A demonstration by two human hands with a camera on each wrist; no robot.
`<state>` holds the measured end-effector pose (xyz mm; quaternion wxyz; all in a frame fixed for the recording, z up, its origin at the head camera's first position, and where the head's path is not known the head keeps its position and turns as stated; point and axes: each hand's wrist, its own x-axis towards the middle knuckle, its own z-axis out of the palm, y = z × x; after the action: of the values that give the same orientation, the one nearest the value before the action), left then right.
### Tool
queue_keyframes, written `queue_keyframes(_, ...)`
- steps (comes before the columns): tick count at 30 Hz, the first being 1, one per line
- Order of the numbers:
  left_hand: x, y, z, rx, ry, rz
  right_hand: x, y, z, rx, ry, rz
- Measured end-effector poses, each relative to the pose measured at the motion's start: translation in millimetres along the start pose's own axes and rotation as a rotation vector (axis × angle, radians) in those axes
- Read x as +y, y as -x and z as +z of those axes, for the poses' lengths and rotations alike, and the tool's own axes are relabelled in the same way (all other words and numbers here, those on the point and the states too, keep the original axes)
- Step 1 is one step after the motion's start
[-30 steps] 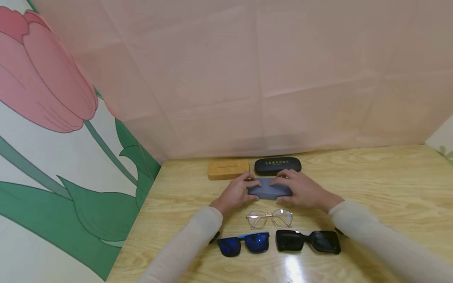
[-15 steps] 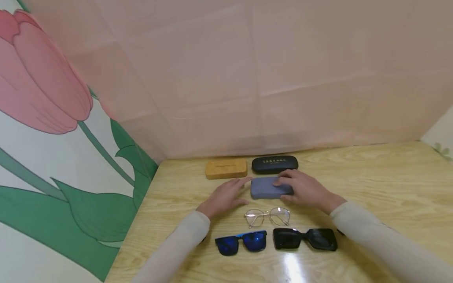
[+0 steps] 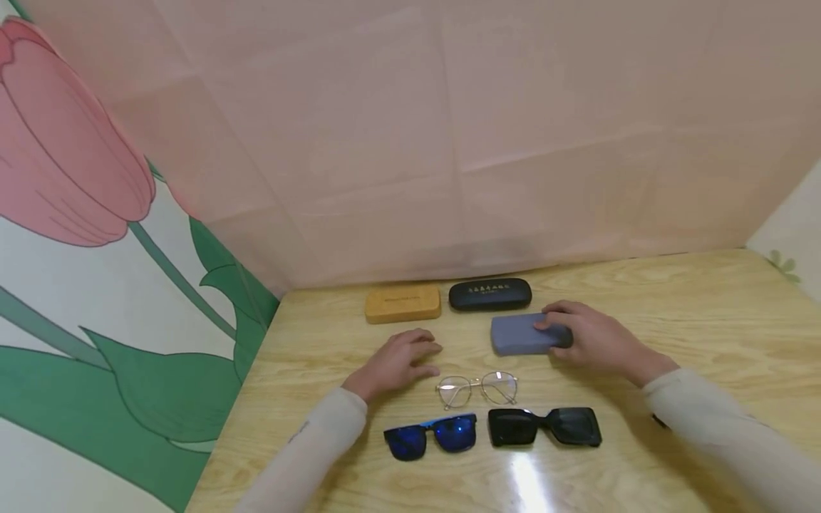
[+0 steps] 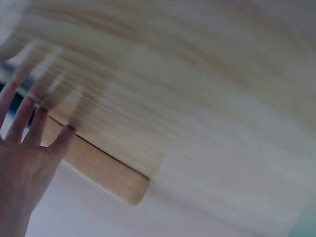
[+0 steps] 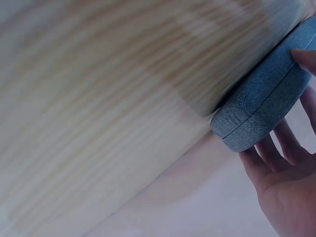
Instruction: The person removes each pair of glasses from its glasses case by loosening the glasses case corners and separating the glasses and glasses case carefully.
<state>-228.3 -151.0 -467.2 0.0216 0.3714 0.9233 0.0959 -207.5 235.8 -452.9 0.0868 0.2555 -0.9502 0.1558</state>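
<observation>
A blue-grey glasses case (image 3: 522, 335) lies on the table at centre right, closed. My right hand (image 3: 596, 340) grips its right end; in the right wrist view the thumb is on one long side of the case (image 5: 261, 94) and the fingers are on the other. My left hand (image 3: 394, 363) holds nothing and hovers or rests left of the clear, thin-framed eyeglasses (image 3: 477, 390); I cannot tell if it touches the table. In the left wrist view the fingers of the left hand (image 4: 29, 158) are spread apart.
Along the back lie an orange-tan glasses case (image 3: 403, 304) and a black glasses case (image 3: 490, 294) with gold lettering. Blue-lensed sunglasses (image 3: 431, 436) and thick black sunglasses (image 3: 545, 427) lie in front. A pink cloth (image 3: 449, 142) hangs behind the wooden table (image 3: 693, 320).
The blue-grey case has slid right with my right hand. My left hand has let go of its left end and drawn back to the left. The head view has shifted slightly.
</observation>
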Motion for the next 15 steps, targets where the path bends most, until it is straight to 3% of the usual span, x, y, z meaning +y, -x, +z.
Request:
queue_keyframes(8, 2.0, -2.6, -8.1, -0.081, 0.065, -0.040, 27, 15, -13, -0.017, 0.018, 0.032)
queue_keyframes(15, 6.3, -4.2, -10.6, -0.082, 0.070, -0.060, 50, 25, -18, -0.019, 0.043, 0.068)
